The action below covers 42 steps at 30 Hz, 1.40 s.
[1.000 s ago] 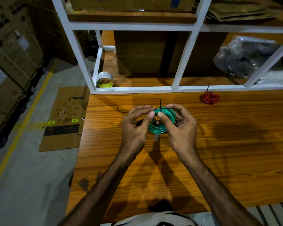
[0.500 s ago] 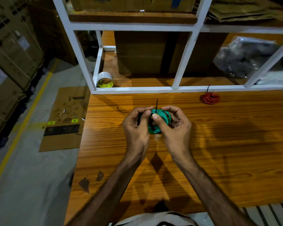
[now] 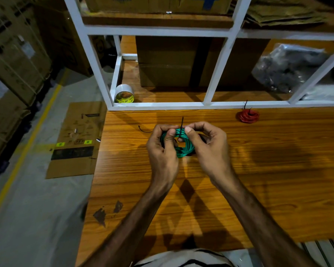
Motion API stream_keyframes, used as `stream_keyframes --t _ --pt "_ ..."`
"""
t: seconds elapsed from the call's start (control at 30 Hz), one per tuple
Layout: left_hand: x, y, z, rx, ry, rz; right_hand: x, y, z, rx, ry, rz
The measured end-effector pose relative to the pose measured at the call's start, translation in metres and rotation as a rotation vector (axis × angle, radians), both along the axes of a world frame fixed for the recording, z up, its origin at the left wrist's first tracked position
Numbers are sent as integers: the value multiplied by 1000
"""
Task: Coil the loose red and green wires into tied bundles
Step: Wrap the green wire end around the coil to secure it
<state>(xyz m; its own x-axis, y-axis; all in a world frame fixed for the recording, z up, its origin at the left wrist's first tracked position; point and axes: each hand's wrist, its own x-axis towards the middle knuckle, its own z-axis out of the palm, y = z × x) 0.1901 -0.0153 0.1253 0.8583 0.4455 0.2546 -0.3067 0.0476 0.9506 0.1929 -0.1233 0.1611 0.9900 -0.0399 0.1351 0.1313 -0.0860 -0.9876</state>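
The step in hand looks like the tying of the green coil (image 3: 183, 146): it is held just above the wooden surface (image 3: 258, 170), a little above the middle of the view, with a thin black tie (image 3: 182, 125) wrapped over its upper edge and its free tail standing straight up toward twelve o'clock. The left hand (image 3: 162, 151) sits at the coil's nine o'clock side, its fingers curled around the loops and its thumb pressed on the green strands beside the tie. The right hand (image 3: 208, 149) is at the three o'clock side, fingers likewise curled behind the coil, with the thumb tip pinching against the loops right next to the tie. Whether the tie is already fully cinched I cannot tell; the wrap is partly hidden by the thumbs. The red coil (image 3: 248, 116) lies on the surface well apart at about two o'clock from the hands, close to the white frame (image 3: 162, 106) of the shelf, and it has its own dark tie tail sticking up, so it appears to be done already. By that judgement the task is near its end. The next move probably calls for keeping the loops pinched together so they do not spring loose while one hand shifts to the upright tail and pulls it snug. A short black strand (image 3: 144, 130) lies on the surface at ten o'clock from the left hand; what it is I cannot say.
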Motion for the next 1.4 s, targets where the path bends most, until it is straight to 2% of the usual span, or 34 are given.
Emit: stream_keyframes --t 0.23,0.57,0.87,1.23,1.4 --pt "-2 3 0 -19 3 -71 -4 9 -6 -75 -21 -91" --pt "0 9 -1 81 14 -91 -7 15 -9 -150 -124 -117" --pt "2 11 3 -219 28 -226 -5 17 -15 -108 -98 -169" --pt "11 20 -2 -182 35 -273 2 10 -2 -4 76 -55" --pt "15 21 -2 -118 54 -312 17 9 7 56 236 54"
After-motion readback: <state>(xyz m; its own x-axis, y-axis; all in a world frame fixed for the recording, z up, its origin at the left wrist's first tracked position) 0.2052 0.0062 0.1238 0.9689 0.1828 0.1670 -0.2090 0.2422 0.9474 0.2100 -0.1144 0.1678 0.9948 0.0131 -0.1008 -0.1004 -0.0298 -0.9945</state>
